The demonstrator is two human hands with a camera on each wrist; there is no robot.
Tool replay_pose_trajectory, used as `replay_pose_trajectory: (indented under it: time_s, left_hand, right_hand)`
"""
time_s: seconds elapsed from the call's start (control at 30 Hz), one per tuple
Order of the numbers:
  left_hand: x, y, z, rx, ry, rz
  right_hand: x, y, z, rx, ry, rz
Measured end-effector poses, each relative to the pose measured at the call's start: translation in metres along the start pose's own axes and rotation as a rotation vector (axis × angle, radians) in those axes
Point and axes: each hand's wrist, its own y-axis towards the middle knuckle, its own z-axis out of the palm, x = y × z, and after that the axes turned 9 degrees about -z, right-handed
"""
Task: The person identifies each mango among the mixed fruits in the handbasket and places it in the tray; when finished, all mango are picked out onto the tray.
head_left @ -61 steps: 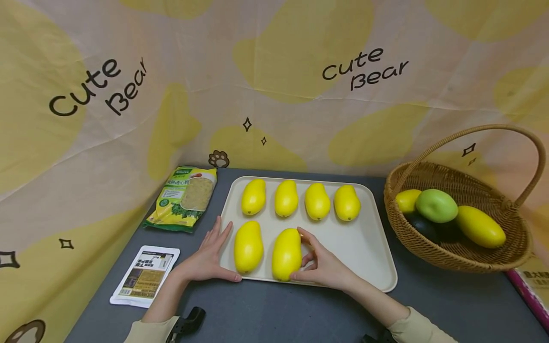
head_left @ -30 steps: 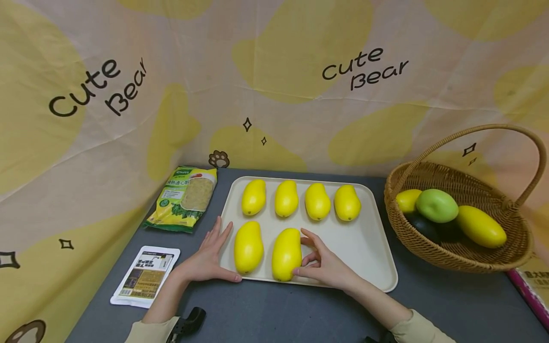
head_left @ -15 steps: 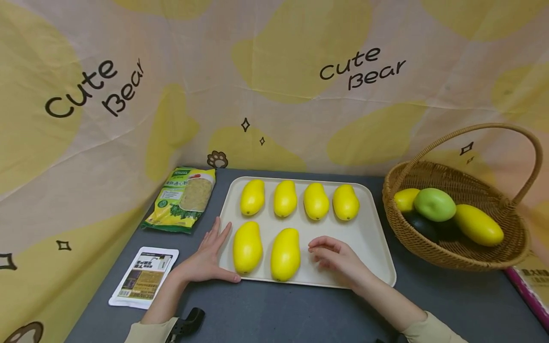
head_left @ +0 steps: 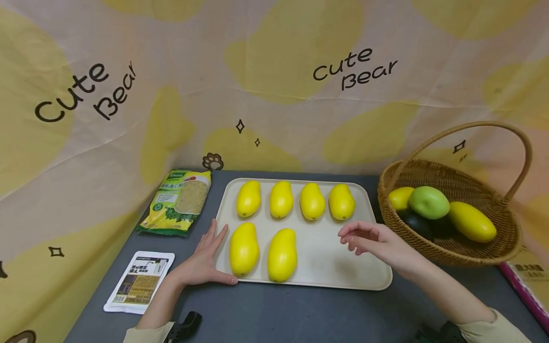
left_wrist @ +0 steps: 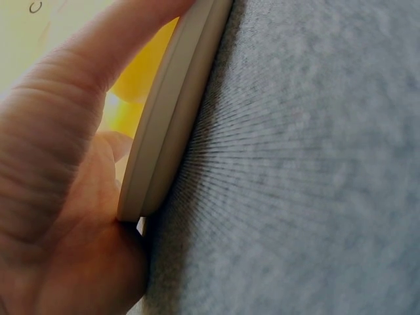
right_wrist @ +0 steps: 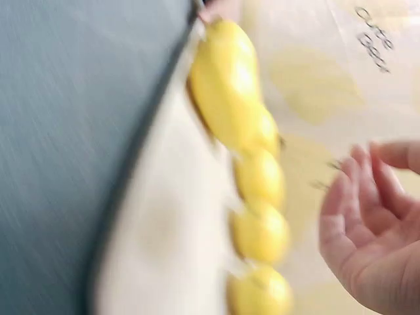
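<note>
Yellow mangoes stand on a cream tray [head_left: 326, 267] in two rows. Several form the back row, such as the left one [head_left: 249, 198]; in front are a left mango [head_left: 244, 249] and a right mango [head_left: 282, 255]. My left hand [head_left: 201, 267] rests at the tray's front left corner, fingers spread along the left side and thumb on the front rim. In the left wrist view its thumb reaches over the tray's edge [left_wrist: 174, 111]. Above the tray's right part hovers my right hand [head_left: 381, 243], fingers loosely bent with nothing in them.
On the right stands a wicker basket [head_left: 446, 255] with a tall handle, holding a green fruit [head_left: 429, 202], yellow mangoes [head_left: 472, 222] and a dark fruit [head_left: 415, 224]. Left lie a yellow-green food bag [head_left: 176, 202] and a white pouch [head_left: 139, 282]. A patterned cloth [head_left: 274, 85] hangs behind.
My right hand has let go of the front right mango, lifted and moved right toward the basket. The left hand stays at the tray's corner. The head view has shifted slightly.
</note>
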Motion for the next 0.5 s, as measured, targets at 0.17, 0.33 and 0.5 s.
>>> replay_pose_trajectory:
  time_s: [0.17,0.33,0.5]
  left_hand:
    - [0.001,-0.004,-0.001,-0.013,-0.004,0.005]
    - [0.002,-0.005,-0.001,-0.017,-0.012,0.009]
    - [0.001,-0.005,0.0,-0.016,-0.011,0.012]
  right_hand:
    - [0.027,-0.014,-0.044,0.101,-0.31,-0.122]
    - [0.048,-0.031,-0.09,0.052,-0.742,-0.07]
    - [0.047,-0.037,-0.142,0.022,-0.976,0.142]
